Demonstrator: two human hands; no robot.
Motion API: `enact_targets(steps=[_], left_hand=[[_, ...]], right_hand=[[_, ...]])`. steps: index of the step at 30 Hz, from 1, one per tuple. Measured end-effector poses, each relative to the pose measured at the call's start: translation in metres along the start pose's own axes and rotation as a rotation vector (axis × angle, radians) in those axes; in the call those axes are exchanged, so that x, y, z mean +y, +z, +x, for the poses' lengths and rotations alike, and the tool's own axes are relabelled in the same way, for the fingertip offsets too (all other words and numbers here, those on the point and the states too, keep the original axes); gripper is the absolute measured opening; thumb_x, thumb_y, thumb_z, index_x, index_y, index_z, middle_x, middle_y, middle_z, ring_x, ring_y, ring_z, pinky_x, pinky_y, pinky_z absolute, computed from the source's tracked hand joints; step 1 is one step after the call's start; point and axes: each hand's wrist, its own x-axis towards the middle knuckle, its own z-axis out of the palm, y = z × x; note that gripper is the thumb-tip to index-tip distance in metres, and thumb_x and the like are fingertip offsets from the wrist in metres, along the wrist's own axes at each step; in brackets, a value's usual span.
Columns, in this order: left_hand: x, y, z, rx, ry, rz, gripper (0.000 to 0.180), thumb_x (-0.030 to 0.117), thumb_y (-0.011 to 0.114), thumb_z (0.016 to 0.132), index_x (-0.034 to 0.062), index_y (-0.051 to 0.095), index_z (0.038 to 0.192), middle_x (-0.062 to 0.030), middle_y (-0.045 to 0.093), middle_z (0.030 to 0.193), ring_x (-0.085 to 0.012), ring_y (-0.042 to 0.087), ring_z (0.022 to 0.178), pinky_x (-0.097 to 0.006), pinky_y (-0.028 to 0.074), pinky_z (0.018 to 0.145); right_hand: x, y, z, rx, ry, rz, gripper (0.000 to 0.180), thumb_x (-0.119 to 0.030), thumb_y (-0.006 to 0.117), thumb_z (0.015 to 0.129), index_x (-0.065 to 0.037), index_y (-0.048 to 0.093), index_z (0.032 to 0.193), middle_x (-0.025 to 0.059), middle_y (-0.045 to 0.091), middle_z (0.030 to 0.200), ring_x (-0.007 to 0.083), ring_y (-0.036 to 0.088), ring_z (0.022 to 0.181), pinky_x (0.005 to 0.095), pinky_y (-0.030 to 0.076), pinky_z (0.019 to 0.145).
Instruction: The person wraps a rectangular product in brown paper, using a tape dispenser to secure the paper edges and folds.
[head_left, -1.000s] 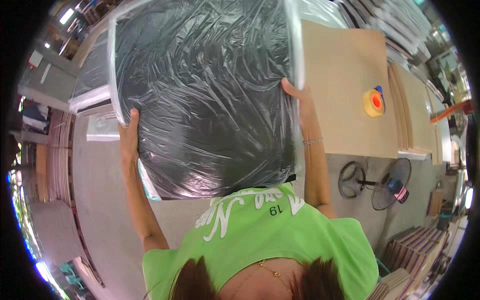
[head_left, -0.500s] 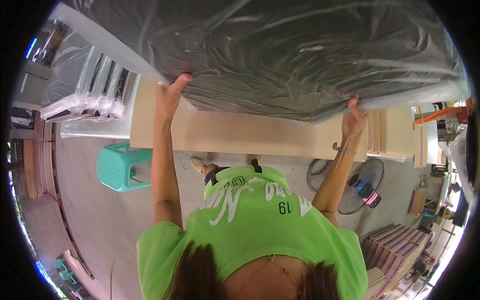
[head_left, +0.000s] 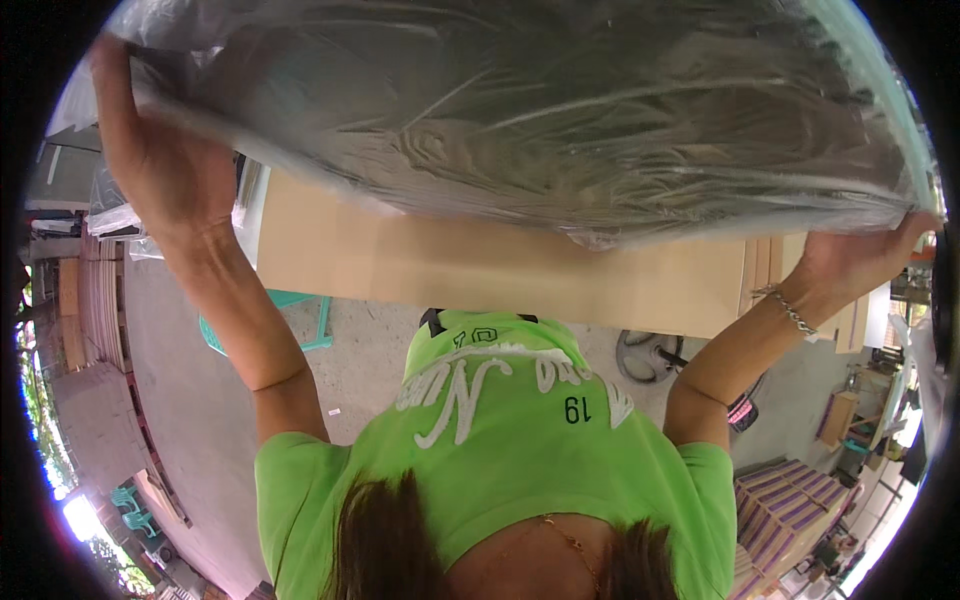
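Note:
A large dark panel wrapped in clear plastic film (head_left: 520, 120) spans the upper part of the view, raised in front of me. At its left end my left hand (head_left: 165, 165) grips the edge, thumb up along the side and fingers mostly hidden behind the film. My right hand (head_left: 865, 255), with a chain bracelet at the wrist, holds the near right corner; its fingers are partly out of sight under the panel. Beneath the panel lies a flat brown cardboard surface (head_left: 480, 265), apart from both hands.
A green plastic stool (head_left: 318, 325) stands on the floor at left, partly behind my arm. Right of me is a floor fan's round base (head_left: 648, 357). Striped boxes (head_left: 795, 510) are stacked at lower right. Plastic-wrapped pieces (head_left: 112, 205) sit beyond my left hand.
Both hands have moved outward along the panel, the left to its left end and the right to its right corner. The panel has shifted and looks closer, covering more of the wrapped pieces at left.

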Motion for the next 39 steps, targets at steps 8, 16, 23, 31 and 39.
enact_targets(steps=[8,16,23,31,39], left_hand=[[-0.004,-0.053,0.048,-0.189,0.401,0.473,0.038,0.024,0.050,0.095,0.0009,0.055,0.125,-0.0150,0.054,0.132,-0.0272,0.047,0.125,-0.045,0.032,0.110],[-0.014,-0.034,0.022,-0.107,0.236,-0.015,0.030,0.028,0.051,0.096,0.0076,0.059,0.116,-0.0101,0.059,0.123,-0.0211,0.053,0.116,-0.039,0.037,0.105],[0.003,-0.055,0.015,-0.011,0.770,0.256,0.011,0.026,0.064,0.092,0.0175,0.061,0.086,0.0027,0.064,0.097,-0.0117,0.056,0.096,-0.039,0.034,0.102],[-0.004,-0.087,0.001,-0.157,0.457,0.031,0.019,0.024,0.062,0.093,0.0064,0.066,0.097,-0.0082,0.067,0.105,-0.0186,0.061,0.102,-0.035,0.045,0.095],[-0.050,-0.090,-0.077,-0.296,0.011,0.247,0.026,0.020,0.053,0.097,-0.0018,0.067,0.094,-0.0112,0.067,0.086,-0.0194,0.061,0.086,-0.033,0.046,0.084]], right_hand=[[-0.012,0.017,0.031,-0.071,0.001,-0.179,0.037,-0.020,0.055,0.093,0.005,0.055,0.120,0.0180,0.057,0.123,0.0283,0.056,0.115,0.0446,0.047,0.097],[-0.002,0.018,0.025,0.061,-0.044,-0.202,0.031,-0.013,0.050,0.092,0.011,0.060,0.110,0.0207,0.062,0.113,0.0292,0.061,0.104,0.0406,0.052,0.091],[0.003,0.027,0.023,0.026,-0.056,-0.228,0.031,-0.015,0.054,0.091,0.007,0.060,0.112,0.0191,0.063,0.111,0.0276,0.062,0.102,0.0411,0.052,0.089],[0.005,0.027,0.025,0.005,-0.106,-0.270,0.041,-0.023,0.061,0.088,-0.002,0.046,0.119,0.0172,0.054,0.118,0.0281,0.057,0.108,0.0426,0.050,0.093],[0.000,0.033,0.016,-0.020,-0.096,-0.313,0.090,-0.036,0.068,0.080,-0.020,0.006,0.142,0.0187,0.028,0.144,0.0331,0.043,0.125,0.0463,0.044,0.103]])
